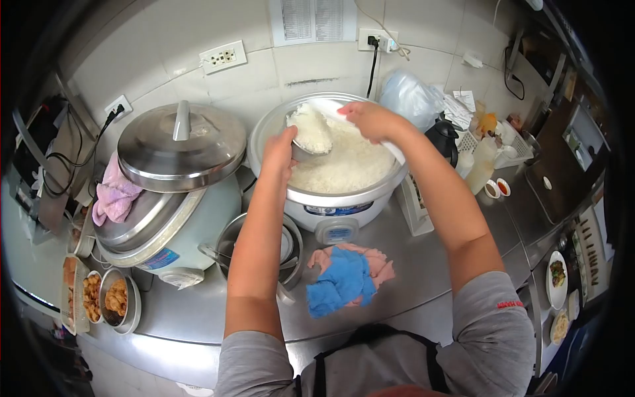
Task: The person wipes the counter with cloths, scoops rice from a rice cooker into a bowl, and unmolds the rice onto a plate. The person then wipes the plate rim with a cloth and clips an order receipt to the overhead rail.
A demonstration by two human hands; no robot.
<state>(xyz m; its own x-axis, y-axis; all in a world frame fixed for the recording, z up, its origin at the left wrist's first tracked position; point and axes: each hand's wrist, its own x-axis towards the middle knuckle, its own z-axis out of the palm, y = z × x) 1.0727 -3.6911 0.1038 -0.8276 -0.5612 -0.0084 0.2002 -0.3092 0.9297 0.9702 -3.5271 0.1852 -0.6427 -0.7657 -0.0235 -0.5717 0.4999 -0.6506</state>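
- Over an open rice cooker [305, 210], we see two bare hands at work; the step, as we read it, is scooping, with cooked rice [312, 130] heaped in a metal scoop [303, 154].
- The left hand [281, 151] has its fingers closed on the scoop's left side; how far they wrap underneath, we cannot tell.
- The right hand [369, 122] grips what looks like a white dish [327, 107], thumb near its edge, most of its other fingers hidden from us.
- Scoop and dish are close beside each other above the cooker's rice.
- The next move, we judge, calls for a level scoop and a steady dish, both kept over the cooker to catch stray grains.
- On the steel counter [413, 278] in front, we find a blue cloth [340, 281] lying over a pink cloth [381, 261].
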